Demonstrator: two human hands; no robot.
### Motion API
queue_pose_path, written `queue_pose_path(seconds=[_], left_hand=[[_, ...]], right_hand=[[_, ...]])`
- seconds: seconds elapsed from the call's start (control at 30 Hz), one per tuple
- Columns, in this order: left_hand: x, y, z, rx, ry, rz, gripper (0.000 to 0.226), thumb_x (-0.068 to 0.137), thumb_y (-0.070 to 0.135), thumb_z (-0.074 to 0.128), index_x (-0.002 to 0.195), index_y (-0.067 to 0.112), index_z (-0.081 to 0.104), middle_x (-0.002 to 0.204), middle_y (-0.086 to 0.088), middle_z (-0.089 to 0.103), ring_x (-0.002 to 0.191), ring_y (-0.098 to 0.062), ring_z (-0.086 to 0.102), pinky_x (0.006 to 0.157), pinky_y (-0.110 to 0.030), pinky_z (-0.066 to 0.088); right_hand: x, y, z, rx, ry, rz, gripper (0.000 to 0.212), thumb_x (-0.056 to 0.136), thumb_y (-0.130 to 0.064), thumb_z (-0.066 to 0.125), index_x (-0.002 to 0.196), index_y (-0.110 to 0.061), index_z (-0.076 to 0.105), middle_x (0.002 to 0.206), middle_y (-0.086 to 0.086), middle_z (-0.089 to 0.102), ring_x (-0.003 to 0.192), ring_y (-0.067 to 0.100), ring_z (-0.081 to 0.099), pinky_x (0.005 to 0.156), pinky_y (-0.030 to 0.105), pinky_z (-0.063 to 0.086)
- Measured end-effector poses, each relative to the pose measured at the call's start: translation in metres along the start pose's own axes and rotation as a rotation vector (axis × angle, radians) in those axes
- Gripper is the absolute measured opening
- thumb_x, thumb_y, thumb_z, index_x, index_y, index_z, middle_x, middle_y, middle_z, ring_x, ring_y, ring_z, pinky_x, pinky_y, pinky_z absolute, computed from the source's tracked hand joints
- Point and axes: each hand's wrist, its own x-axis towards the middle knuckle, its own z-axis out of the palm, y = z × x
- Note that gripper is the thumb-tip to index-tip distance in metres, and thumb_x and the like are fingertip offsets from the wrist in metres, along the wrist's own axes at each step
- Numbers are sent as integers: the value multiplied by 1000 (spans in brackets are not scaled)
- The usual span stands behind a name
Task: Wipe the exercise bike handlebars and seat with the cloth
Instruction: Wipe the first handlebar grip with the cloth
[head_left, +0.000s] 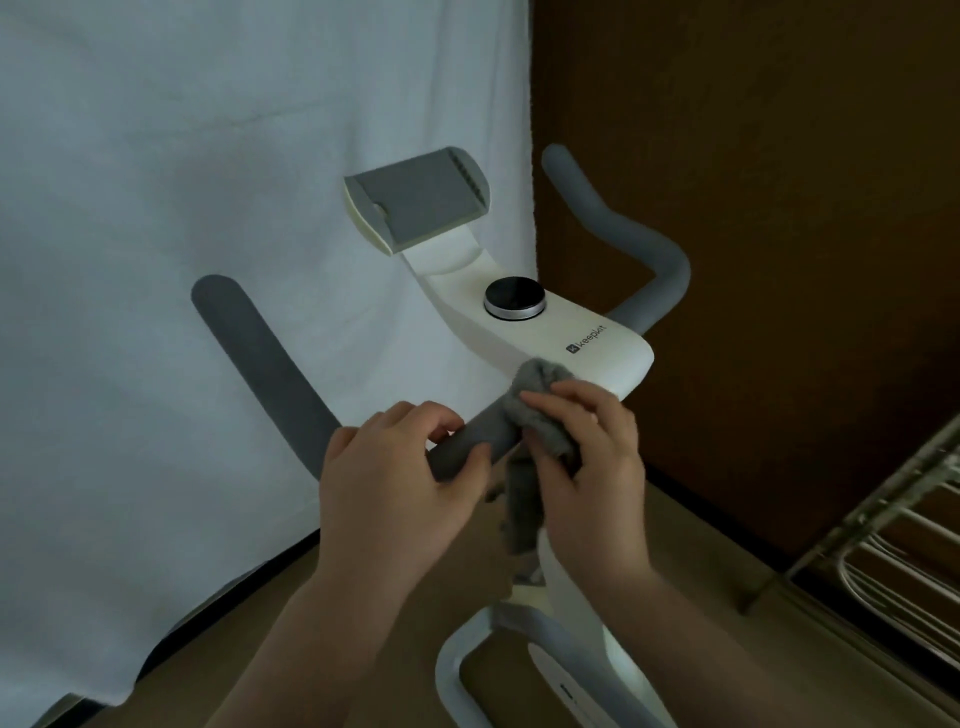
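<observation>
Here the right hand (582, 452) has its fingers curled round the grey cloth (540, 410), bunching it against the inner end of the left handlebar (270, 374), just where the foam grip meets the white console (587, 343). A loose tail of the cloth hangs down below that hand, in front of the bike's white frame (561, 571). The left hand (395, 467) sits just beside it on the same bar, fingers and thumb wrapped round the foam to steady it; only a short bare stretch of grip shows between the two hands.

The step in hand looks to be wiping this bar. To do it well, the cloth wants wrapping fully round the foam, then drawing outward along the curve toward the far tip, up and away from the left hand, which will have to shift or let go to clear the path. A slight twist while sliding would reach the underside. The right handlebar (639, 244), beyond the right hand, appears not yet tended, though I cannot be sure. The seat is out of view.
</observation>
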Motion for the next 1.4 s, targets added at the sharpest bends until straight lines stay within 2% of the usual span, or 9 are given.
queue_pose_path(seconds=[0.17,0.3,0.6,0.73,0.87,1.0,1.1,1.2,1.4], left_hand=[[-2,-3,0,1,0,30,27,83,53,57,93,29,65,80,15,62,69,-4,56,78,-28,37],[-2,-6,0,-39,-5,10,26,81,51,62,96,30,66,83,17,63,72,-2,56,80,-23,29],[-8,-7,5,18,35,71,30,84,50,55,97,26,67,85,13,66,74,-7,57,82,-26,32],[-12,-3,8,34,80,40,25,82,46,59,95,27,70,87,13,68,80,-8,60,96,-34,30],[-15,-2,7,39,85,31,24,80,47,61,94,29,69,86,15,67,83,-8,62,102,-43,27],[-14,-2,4,57,54,24,24,77,49,65,93,32,68,85,17,66,87,-7,59,104,-44,23],[-12,0,3,62,34,13,24,79,51,62,93,32,67,85,17,66,88,-7,59,103,-46,24],[-9,2,4,37,59,3,24,79,50,61,93,31,66,87,15,66,88,-8,59,103,-44,23],[8,1,-8,138,28,36,34,75,62,57,88,32,67,96,13,66,96,-9,57,108,-44,19]], right_hand=[[-4,-4,4,-84,-17,-96,37,86,-8,67,118,-27,65,127,-10,48,122,13,40,102,27,36],[4,0,1,-104,71,-36,40,83,-4,68,117,-24,67,127,-4,53,121,11,40,98,20,34],[5,-2,-8,-173,-65,-175,35,86,-15,60,119,-23,66,126,-3,55,121,14,39,99,18,31],[17,-2,-11,-198,-33,-147,33,85,-9,60,115,-19,68,124,2,58,118,15,40,97,32,41],[6,-11,-6,-183,-143,-282,32,88,-20,50,115,-21,68,123,-1,58,118,18,42,99,27,37],[20,-8,-9,-194,-97,-259,31,84,-1,63,109,-17,71,119,4,61,115,21,46,96,38,46],[15,-14,-10,-199,-209,-398,32,85,-16,48,107,-19,71,118,3,62,113,19,44,96,30,41],[33,-14,-11,-248,-204,-403,36,86,-21,41,102,-18,72,113,2,65,109,21,49,93,36,46],[59,-18,-9,-336,-328,-502,23,76,-1,58,87,-14,74,92,0,71,92,18,57,87,37,45]])
